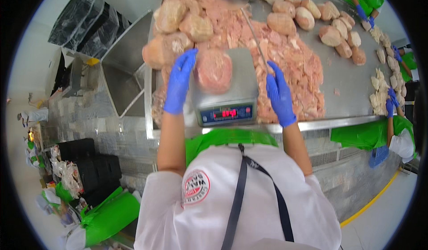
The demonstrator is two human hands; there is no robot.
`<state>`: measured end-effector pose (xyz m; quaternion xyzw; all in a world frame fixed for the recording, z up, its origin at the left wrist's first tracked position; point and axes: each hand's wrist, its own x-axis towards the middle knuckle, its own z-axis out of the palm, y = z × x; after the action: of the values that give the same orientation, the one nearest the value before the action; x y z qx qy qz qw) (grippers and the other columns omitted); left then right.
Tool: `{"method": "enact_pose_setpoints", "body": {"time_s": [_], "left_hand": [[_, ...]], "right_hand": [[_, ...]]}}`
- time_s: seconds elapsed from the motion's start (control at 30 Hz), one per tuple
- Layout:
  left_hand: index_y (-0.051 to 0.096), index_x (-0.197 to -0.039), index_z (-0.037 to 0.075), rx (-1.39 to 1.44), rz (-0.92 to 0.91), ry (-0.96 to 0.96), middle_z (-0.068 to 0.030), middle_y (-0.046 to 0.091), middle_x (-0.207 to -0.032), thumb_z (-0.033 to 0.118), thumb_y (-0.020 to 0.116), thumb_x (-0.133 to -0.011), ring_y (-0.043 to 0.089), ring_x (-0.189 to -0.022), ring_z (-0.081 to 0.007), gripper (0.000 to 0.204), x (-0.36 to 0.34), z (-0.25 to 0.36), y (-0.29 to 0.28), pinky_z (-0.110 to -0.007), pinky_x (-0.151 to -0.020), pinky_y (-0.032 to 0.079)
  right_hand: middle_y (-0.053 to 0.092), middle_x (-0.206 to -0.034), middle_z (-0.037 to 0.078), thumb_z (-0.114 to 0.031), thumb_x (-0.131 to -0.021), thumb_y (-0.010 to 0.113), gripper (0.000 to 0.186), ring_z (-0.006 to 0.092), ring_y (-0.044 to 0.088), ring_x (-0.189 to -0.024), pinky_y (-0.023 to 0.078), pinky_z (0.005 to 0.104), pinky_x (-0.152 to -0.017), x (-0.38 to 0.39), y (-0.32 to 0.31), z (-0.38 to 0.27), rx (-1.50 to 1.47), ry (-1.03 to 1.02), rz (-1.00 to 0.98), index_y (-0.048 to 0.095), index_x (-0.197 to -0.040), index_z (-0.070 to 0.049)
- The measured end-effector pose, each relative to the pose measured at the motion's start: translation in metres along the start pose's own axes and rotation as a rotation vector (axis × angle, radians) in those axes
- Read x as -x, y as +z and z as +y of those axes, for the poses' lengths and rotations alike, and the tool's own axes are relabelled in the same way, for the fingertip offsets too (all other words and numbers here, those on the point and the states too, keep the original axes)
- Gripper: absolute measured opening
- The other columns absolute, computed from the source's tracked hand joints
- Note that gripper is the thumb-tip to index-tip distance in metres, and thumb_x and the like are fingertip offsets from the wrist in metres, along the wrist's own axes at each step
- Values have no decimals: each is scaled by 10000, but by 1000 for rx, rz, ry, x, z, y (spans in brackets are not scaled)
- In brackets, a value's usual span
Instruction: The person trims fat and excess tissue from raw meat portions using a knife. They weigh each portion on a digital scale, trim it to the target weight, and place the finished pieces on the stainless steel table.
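Meat (214,70) sits on the scale (227,111); my left hand (179,81) steadies it open-fingered, my right hand (279,94) holds a knife (255,38). I'd keep fingers light.

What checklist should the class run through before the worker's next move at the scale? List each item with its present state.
1. Meat portion sits fully on the scale platform: ok.
2. Left hand clear of the portion: not ok, its fingers touch the edge.
3. Right hand off the platform: ok, it is beside the scale, on the meat pile.
4. Red display lit: ok.
5. Both hands gloved: ok, blue gloves.
6. Right hand gripping the thin rod: cannot tell.
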<state>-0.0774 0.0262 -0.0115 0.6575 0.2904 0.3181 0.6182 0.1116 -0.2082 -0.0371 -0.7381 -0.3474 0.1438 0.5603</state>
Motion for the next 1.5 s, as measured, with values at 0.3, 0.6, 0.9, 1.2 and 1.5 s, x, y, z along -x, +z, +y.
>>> {"method": "enact_pose_setpoints", "body": {"time_s": [0.3,0.6,0.9,1.2,1.5], "left_hand": [[600,-1306,27,54,-32,-45,-74,603,-1283,238,643,-977,527,-1191,-155,393,-5,4,6,-305,-1052,397],[501,-1415,31,-316,-119,135,-118,536,-1391,232,804,-814,480,-1301,-224,703,4,-14,46,-369,-1130,349],[461,-1446,25,-188,-133,-14,-123,510,-1429,177,825,-790,440,-1352,-244,765,-29,-3,-8,-367,-1160,327],[281,-1497,-10,-495,-224,130,-194,393,-1457,310,860,-741,416,-1340,-336,1005,-1,-18,15,-391,-1138,344],[340,-1477,33,-438,-529,250,-153,442,-1421,194,773,-797,425,-1341,-261,821,-28,-24,2,-367,-1150,324]], "right_hand": [[499,-741,53,-295,-1030,551,467,112,444,-668,416,297,-615,8,-8,-10,-20,85,-37,476,-1438,-79],[472,-700,43,-291,-1026,560,474,120,430,-648,408,323,-606,11,-12,-5,59,109,-54,464,-1445,-90],[498,-650,84,-220,-986,605,544,202,454,-552,408,363,-558,6,-21,-19,179,-22,-129,418,-1487,-122],[649,-697,145,-446,-928,632,757,349,651,-632,514,449,-601,13,-16,-42,384,-100,-442,302,-1547,-159],[690,-773,158,-547,-936,562,813,376,672,-676,538,472,-631,-19,9,-47,575,-194,-586,249,-1557,-126]]}}
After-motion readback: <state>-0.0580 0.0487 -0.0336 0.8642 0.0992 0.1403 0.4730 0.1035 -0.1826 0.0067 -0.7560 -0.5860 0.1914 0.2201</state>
